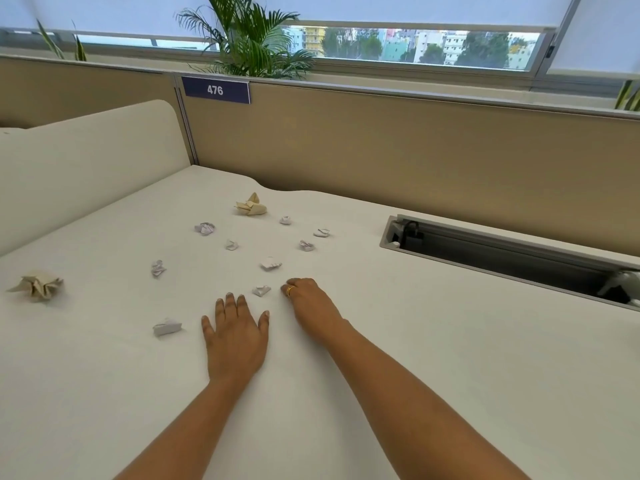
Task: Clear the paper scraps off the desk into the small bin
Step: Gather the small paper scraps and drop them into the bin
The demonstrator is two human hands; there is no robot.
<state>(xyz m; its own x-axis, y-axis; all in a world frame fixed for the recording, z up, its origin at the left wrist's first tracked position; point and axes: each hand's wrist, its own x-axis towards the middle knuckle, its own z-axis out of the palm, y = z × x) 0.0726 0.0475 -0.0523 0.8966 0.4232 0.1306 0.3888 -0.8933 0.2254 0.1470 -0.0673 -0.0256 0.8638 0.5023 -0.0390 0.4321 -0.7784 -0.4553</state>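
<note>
Curled fingers are shown by the right hand [308, 299], which is rested on the desk [433, 358] near its middle; whether anything is pinched beneath them cannot be told. A gold ring [290, 290] is worn on one finger. The left hand [235, 336] is laid flat on the desk just beside it, with fingers straight and spread and nothing held.

One small white scrap [261, 291] is seen just beside the right hand's knuckles, touched by neither hand. Another, the near scrap [167, 328], is placed just left of the left hand. More scattered white scraps [231, 244] are spread between the hands and the back edge, apart from one another. Two larger beige crumpled papers are also present: one [251, 205] close to the back edge, the other [36, 285] by the left edge.

An open cable trough [502, 258] is sunk into the desk toward the back right corner. The back edge is closed off by a beige partition [381, 140], to which a dark label [215, 90] reading 476 is fixed. A white side screen [86, 161] is stood along the left edge. A palm plant [249, 39] and a window [415, 43] are seen beyond the partition.
</note>
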